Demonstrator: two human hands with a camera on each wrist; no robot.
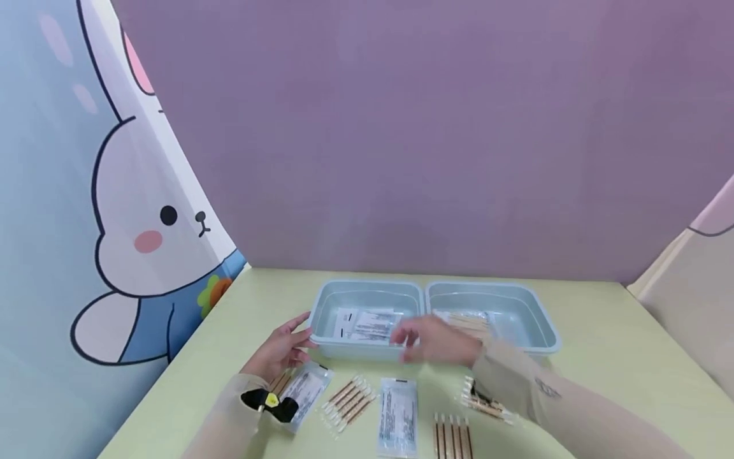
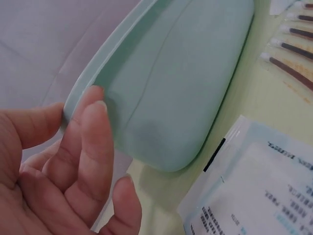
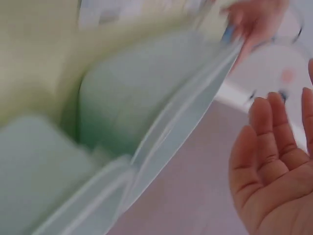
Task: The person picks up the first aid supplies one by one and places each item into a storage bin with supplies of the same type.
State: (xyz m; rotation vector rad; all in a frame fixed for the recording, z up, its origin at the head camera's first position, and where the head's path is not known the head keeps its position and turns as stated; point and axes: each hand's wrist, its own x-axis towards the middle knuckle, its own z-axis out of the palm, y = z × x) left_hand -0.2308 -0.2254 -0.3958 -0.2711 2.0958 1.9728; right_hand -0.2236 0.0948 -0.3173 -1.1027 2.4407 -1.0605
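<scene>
A purple backdrop point(image 1: 436, 140) and a cartoon rabbit panel point(image 1: 132, 197) flank a pale yellow-green tabletop point(image 1: 602, 357). In the head view, two light blue tubs stand side by side near the table's back edge, with tabletop stretching beyond both outer ends. Printed packets point(image 1: 367, 324) lie in the left tub point(image 1: 355, 350), and brown-stemmed swabs lie in the right tub point(image 1: 546, 349). In front, a white packet point(image 1: 397, 417) rests among swab packs point(image 1: 350, 405); its small print cannot be read. The left hand point(image 1: 281, 349) grasps the left tub's near left corner, while the right hand point(image 1: 432, 340), blurred, hovers at its front right corner.

In the left wrist view, thumb and fingers pinch the tub's rim from either side, the little finger apart from it. A packet beside the tub bears a black bar and print too soft to read.

In the right wrist view, the right hand is released, its fingers loosely bent around nothing, apart from the blurred tub rims.
</scene>
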